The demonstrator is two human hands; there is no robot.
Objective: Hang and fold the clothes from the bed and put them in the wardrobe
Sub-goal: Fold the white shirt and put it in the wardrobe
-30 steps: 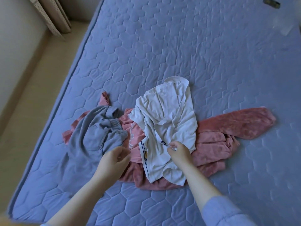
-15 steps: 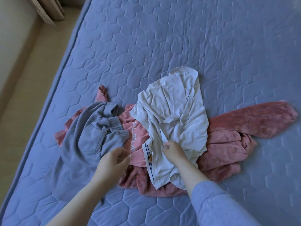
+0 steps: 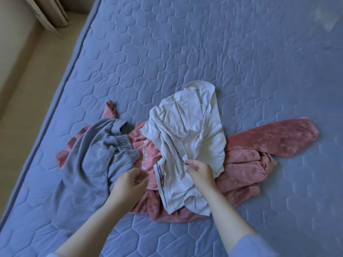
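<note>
Three garments lie heaped on the quilted bed (image 3: 185, 52) — grey trousers (image 3: 96, 164), a pink fleece top (image 3: 259, 145) and, uppermost, a white garment (image 3: 185, 130). I have the right hand (image 3: 200, 173) pinching the white garment's near edge between thumb and fingertips; the left hand (image 3: 130, 184) hovers over where grey meets pink, fingers loosely curled, holding nothing I can see. To lift cleanly, I judge, the left should take a second edge — then both rise together, so the white peels off without dragging the pink beneath.
</note>
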